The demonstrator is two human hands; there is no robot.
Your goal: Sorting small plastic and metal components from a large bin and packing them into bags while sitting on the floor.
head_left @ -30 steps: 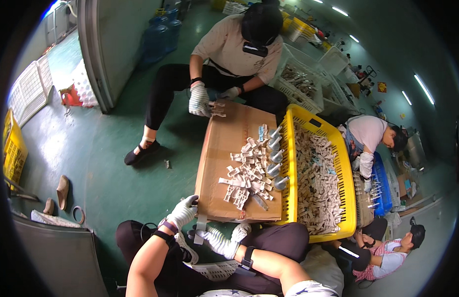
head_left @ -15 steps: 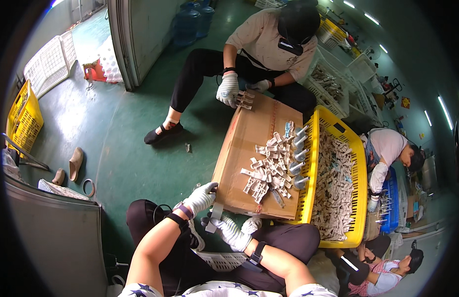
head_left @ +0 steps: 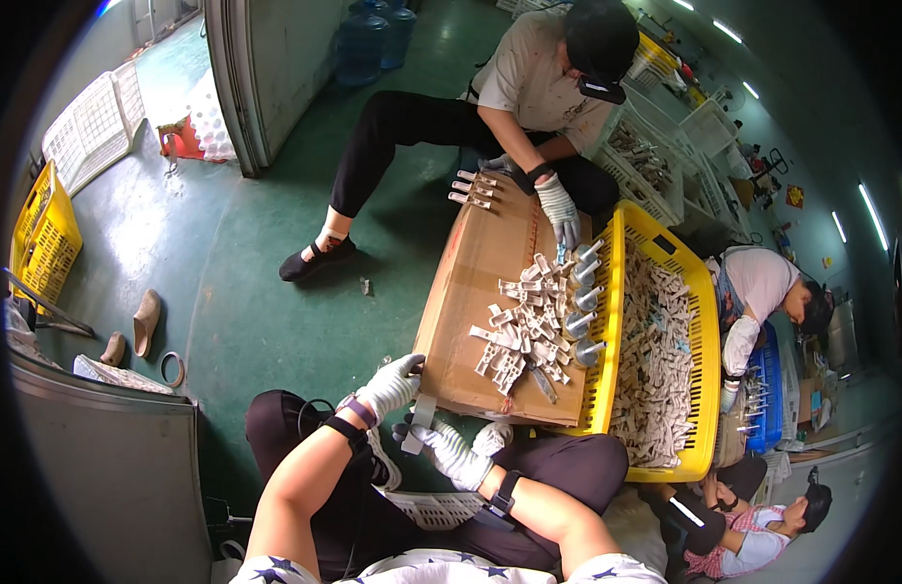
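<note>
My left hand [head_left: 390,386], in a striped white glove with dark fingertips, is at the near left corner of a cardboard box [head_left: 451,336]. Its fingers are bent in at the box edge, and what they hold, if anything, is hidden. Just below, my right hand [head_left: 456,457], gloved alike, pinches a flat light-grey strip [head_left: 419,424] that stands against the near side of the box. On the box top lies a loose pile of pale clips [head_left: 524,326], beside a row of metal pegs [head_left: 584,326]. A co-worker's gloved hand [head_left: 560,209] reaches to the pile's far end.
A yellow crate [head_left: 706,409] full of clips adjoins the box on the right. Three clips [head_left: 473,190] line the far left box edge. The co-worker [head_left: 538,68] sits opposite; other people work at the right near a blue crate [head_left: 767,399].
The co-worker's hand has left the clips at the far box edge and moved right to the pile, the body leaning over. My hands have barely moved.
</note>
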